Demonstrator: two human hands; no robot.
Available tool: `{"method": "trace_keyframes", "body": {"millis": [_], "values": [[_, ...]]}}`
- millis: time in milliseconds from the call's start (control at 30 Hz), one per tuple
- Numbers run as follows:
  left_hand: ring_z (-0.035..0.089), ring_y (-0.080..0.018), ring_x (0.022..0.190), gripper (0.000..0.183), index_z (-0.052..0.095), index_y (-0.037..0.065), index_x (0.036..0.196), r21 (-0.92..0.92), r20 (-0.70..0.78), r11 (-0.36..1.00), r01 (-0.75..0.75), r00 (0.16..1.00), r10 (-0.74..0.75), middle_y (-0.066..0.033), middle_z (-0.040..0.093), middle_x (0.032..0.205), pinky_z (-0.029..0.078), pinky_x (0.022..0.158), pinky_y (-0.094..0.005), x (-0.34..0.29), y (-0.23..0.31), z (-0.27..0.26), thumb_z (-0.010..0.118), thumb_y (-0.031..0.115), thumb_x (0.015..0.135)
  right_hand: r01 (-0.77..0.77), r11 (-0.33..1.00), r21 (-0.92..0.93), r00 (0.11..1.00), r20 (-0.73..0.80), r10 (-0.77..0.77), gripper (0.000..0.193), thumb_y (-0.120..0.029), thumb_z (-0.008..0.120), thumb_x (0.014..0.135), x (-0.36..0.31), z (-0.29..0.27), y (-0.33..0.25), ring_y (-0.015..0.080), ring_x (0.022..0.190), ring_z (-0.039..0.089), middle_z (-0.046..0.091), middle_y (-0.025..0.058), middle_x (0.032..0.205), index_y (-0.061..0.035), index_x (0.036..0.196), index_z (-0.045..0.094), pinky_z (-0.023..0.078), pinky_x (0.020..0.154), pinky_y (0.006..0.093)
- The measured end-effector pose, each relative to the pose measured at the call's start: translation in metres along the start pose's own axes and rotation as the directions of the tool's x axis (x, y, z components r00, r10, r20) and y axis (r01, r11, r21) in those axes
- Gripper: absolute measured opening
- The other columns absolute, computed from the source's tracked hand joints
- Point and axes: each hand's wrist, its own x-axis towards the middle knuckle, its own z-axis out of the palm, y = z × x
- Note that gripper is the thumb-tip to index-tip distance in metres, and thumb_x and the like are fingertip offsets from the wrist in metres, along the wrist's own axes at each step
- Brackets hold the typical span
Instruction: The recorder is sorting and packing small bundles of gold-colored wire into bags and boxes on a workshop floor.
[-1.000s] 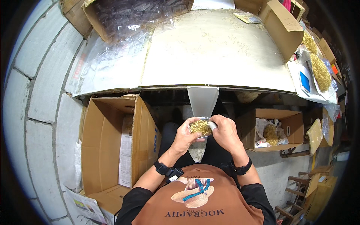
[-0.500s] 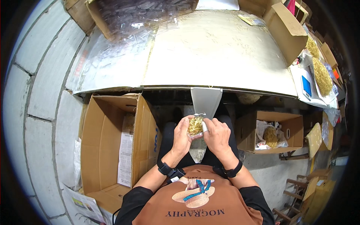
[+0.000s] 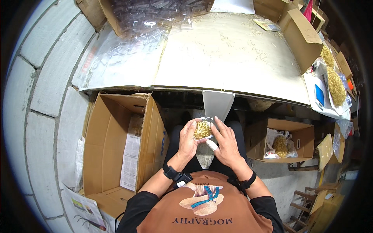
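Between my hands, above my lap, is a small clear box (image 3: 203, 130) filled with thin gold-coloured metal pieces. My left hand (image 3: 188, 142) is closed around its left side, the thumb along the edge. At the box's right side, my right hand (image 3: 227, 144) has its fingers stretched out and holds nothing of its own. Its thumb carries a white wrap and lies near the lower right corner; whether it touches the box I cannot tell.
Ahead is a pale tabletop (image 3: 233, 58) strewn with loose gold pieces. At its far left, a carton (image 3: 112, 19) holds many clear boxes. A large cardboard box (image 3: 105, 143) stands left of my legs; a smaller box (image 3: 287, 157) with gold pieces stands right. A blue-screened device (image 3: 319, 94) lies far right.
My right hand's fingers, which were curled at the box's edge, have straightened and spread. The box stays in my left hand, and the gold pieces look flatter. The whole view has shifted slightly.
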Motion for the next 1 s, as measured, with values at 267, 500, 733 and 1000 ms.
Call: {"method": "trace_keyframes", "body": {"millis": [267, 500, 733, 1000], "values": [[0.066, -0.0169, 0.085, 0.024, 0.052, 0.005, 0.111, 0.050, 0.020, 0.999, 0.014, 1.000, -0.015, -0.0087, 0.063, 0.101, 0.059, 0.065, -0.0299, 0.001, -0.008, -0.005, 0.043, 0.023, 0.097, 0.044, 0.976, -0.215, 0.999, 0.025, -0.040, 0.054, -0.017, 0.067, 0.076, 0.002, 0.001, -0.006, 0.0321, 0.125, 0.040, 0.040, 0.0178, 0.137, -0.0006, 0.124, 0.048, 0.030, 0.103, 0.0522], [0.062, -0.0141, 0.090, 0.025, 0.053, 0.003, 0.109, 0.014, 0.064, 1.000, 0.015, 0.998, -0.016, -0.0078, 0.061, 0.102, 0.055, 0.075, -0.0323, 0.006, -0.004, -0.003, 0.042, 0.023, 0.099, 0.189, 0.970, -0.154, 0.982, 0.022, -0.188, 0.065, -0.018, 0.065, 0.076, 0.005, -0.017, -0.021, 0.0300, 0.133, 0.034, 0.037, 0.0172, 0.141, -0.0006, 0.133, 0.039, 0.026, 0.107, 0.0492], [0.061, -0.0156, 0.092, 0.031, 0.053, 0.001, 0.110, -0.009, 0.109, 0.999, -0.032, 0.994, 0.033, -0.0100, 0.061, 0.104, 0.052, 0.081, -0.0288, 0.002, -0.002, -0.001, 0.039, 0.027, 0.100, 0.300, 0.936, -0.182, 0.953, 0.096, -0.287, 0.053, -0.015, 0.062, 0.076, 0.006, -0.007, -0.018, 0.0307, 0.126, 0.043, 0.049, 0.0175, 0.131, 0.0010, 0.125, 0.049, 0.031, 0.107, 0.0426], [0.062, -0.0135, 0.091, 0.028, 0.052, 0.002, 0.111, 0.030, 0.043, 0.999, 0.042, 0.998, -0.043, -0.0084, 0.060, 0.103, 0.055, 0.075, -0.0286, 0.003, 0.002, -0.001, 0.043, 0.024, 0.098, 0.221, 0.974, -0.055, 0.962, -0.154, -0.227, 0.055, -0.007, 0.066, 0.072, 0.016, -0.018, -0.018, 0.0320, 0.125, 0.045, 0.050, 0.0180, 0.129, 0.0020, 0.123, 0.049, 0.035, 0.103, 0.0433]]}}
